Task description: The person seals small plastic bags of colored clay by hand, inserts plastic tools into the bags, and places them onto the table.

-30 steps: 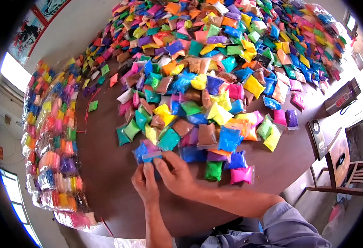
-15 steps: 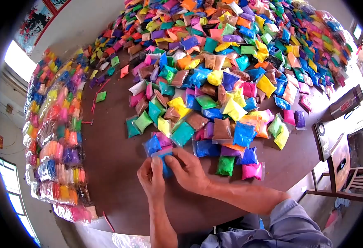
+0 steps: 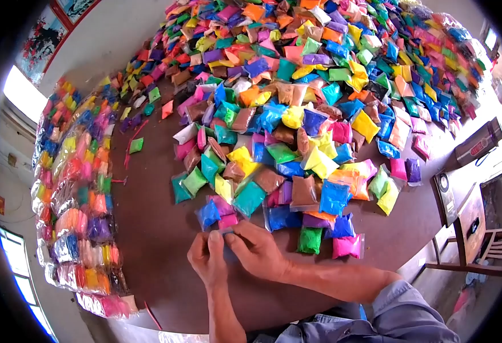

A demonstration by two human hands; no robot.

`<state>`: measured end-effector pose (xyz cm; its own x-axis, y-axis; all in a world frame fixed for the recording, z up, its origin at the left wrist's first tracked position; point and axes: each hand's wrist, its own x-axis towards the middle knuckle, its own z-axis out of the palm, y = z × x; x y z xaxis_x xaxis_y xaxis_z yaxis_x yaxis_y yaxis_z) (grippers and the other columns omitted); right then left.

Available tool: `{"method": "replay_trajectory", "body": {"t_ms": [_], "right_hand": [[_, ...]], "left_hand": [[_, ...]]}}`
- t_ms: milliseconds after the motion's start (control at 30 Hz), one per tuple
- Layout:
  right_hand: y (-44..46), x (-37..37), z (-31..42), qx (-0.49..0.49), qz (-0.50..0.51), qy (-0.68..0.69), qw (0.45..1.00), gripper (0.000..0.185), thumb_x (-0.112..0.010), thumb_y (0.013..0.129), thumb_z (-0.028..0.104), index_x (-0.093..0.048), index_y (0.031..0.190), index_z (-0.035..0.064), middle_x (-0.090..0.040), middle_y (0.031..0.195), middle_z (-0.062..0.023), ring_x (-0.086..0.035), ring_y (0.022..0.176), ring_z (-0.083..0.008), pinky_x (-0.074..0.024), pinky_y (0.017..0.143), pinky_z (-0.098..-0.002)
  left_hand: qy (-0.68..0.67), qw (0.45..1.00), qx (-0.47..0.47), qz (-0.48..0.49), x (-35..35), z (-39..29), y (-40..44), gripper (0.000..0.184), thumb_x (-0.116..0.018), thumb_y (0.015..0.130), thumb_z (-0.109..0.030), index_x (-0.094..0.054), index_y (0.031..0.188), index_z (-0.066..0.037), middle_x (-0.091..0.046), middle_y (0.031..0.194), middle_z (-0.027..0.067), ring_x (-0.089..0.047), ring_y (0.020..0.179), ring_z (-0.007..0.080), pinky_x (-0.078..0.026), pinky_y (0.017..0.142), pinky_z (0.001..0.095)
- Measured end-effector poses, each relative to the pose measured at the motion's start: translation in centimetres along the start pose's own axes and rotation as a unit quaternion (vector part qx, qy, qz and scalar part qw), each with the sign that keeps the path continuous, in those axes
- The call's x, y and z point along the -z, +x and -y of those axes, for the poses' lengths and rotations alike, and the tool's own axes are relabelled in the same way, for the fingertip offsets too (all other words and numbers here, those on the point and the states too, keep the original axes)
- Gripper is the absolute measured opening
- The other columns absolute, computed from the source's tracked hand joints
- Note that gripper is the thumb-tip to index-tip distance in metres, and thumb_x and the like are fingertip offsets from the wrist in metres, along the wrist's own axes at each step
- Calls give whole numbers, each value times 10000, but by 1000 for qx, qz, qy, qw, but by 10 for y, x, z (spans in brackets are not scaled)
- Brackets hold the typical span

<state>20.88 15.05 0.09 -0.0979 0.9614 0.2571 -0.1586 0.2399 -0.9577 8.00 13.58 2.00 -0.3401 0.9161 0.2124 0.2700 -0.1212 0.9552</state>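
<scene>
Small packet pinched between both hands at the table's near side

Left hand (image 3: 206, 257): fingers curled in, thumb pressed to forefinger on the small packet (image 3: 227, 231). Right hand (image 3: 258, 251): thumb and forefinger likewise closed on it, other fingers bent beneath. The packet sits between the two sets of fingertips; only a narrow grey-blue upper edge shows clearly, the rest being largely hidden by the hands. Just beyond the fingertips lie a blue packet (image 3: 208, 214) and a pink packet (image 3: 226, 220). Right of the right hand, a green packet (image 3: 309, 240) is at the near edge of the heap.

Surface: brown table (image 3: 165, 274), smooth, with a large heap of packets (image 3: 285, 103) in many colours spreading over its far half. Left side: clear bags (image 3: 74, 223) filled with similar packets, in a long row. Red cord (image 3: 129, 150) lies on the tabletop near a lone green packet.

Room: pale wall (image 3: 105, 43) with red-framed pictures (image 3: 39, 46), upper left; window (image 3: 19, 260), lower left; wooden chair (image 3: 499, 246), right.

Writing: dark bottle (image 3: 479, 143) near the table's right edge carries a red label (image 3: 481, 146); lettering too small to read. Flat item (image 3: 447, 200) nearer by bears a round mark, not legible.
</scene>
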Motion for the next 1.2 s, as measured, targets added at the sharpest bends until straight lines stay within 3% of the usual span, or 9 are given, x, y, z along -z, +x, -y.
{"method": "replay_trajectory", "body": {"t_ms": [100, 233, 300, 433, 567, 733, 767, 900, 1200], "right_hand": [[0, 1, 3, 11, -16, 2, 1000, 151, -638, 1024, 90, -682, 1137, 0, -631, 908, -65, -575, 783, -135, -469, 664, -310], [1, 3, 16, -89, 22, 57, 994, 179, -622, 1035, 148, -663, 1112, -8, -647, 940, -131, -601, 785, -236, -487, 660, -356], [0, 3, 9, 16, 13, 37, 999, 186, -637, 1029, 115, -659, 1159, -15, -606, 896, -62, -547, 775, -121, -443, 645, -287], [-4, 0, -5, 114, 8, 3, 993, 157, -666, 994, 88, -657, 1104, -23, -631, 902, -130, -631, 788, -257, -489, 661, -367], [-13, 0, -1, 98, 22, 1, 995, 144, -667, 988, 84, -664, 1086, -22, -646, 911, -157, -644, 804, -321, -504, 672, -397], [-25, -4, 3, 67, 123, 17, 990, 181, -686, 982, 121, -682, 1103, -13, -650, 872, -141, -648, 759, -249, -503, 643, -383], [-24, 0, 4, 47, 172, 2, 984, 220, -703, 975, 133, -682, 1142, -8, -661, 884, -103, -639, 765, -177, -506, 638, -353], [-23, -1, 7, -89, 237, 89, 963, 265, -709, 959, 99, -677, 1208, 12, -677, 920, -90, -630, 847, -108, -541, 757, -314], [-27, -3, 11, -100, 254, 87, 958, 215, -686, 986, 104, -677, 1166, -14, -679, 949, -74, -638, 855, -116, -545, 751, -317]], "left_hand": [[46, 999, -23, -13, -2, 2, 0, 296, -661, 1019, -186, -600, 804, 7, -548, 687, -14, -442, 666, 58, -362, 579, 273], [114, 991, -60, -38, 2, -3, -3, 306, -656, 1028, -199, -598, 810, 6, -542, 681, -4, -437, 662, 69, -363, 569, 298], [101, 993, -37, -39, 6, 2, -9, 378, -638, 1048, -224, -515, 741, -42, -496, 707, -52, -409, 690, 55, -353, 600, 280], [-11, 999, 19, -48, 9, 2, -30, 289, -644, 1043, -263, -655, 912, -6, -599, 805, -25, -476, 750, 66, -391, 636, 270], [-60, 995, 66, -49, 23, 6, -63, 276, -611, 1062, -256, -681, 1056, 11, -635, 928, -3, -517, 849, 61, -406, 715, 223], [87, 993, 59, -50, 48, 9, -84, 260, -581, 1082, -246, -648, 964, -24, -596, 843, -28, -530, 797, 52, -435, 688, 232], [164, 984, 49, -52, 57, 7, -88, 261, -580, 1088, -264, -633, 938, -57, -582, 833, -39, -547, 794, 52, -464, 690, 240], [36, 993, 105, -49, 54, -8, -94, 281, -583, 1083, -274, -623, 907, -59, -599, 826, -18, -526, 660, 75, -440, 594, 259], [-18, 994, 112, -11, 57, 3, -99, 208, -608, 1078, -219, -672, 1037, -26, -597, 800, -22, -520, 662, 53, -428, 590, 235]]}}
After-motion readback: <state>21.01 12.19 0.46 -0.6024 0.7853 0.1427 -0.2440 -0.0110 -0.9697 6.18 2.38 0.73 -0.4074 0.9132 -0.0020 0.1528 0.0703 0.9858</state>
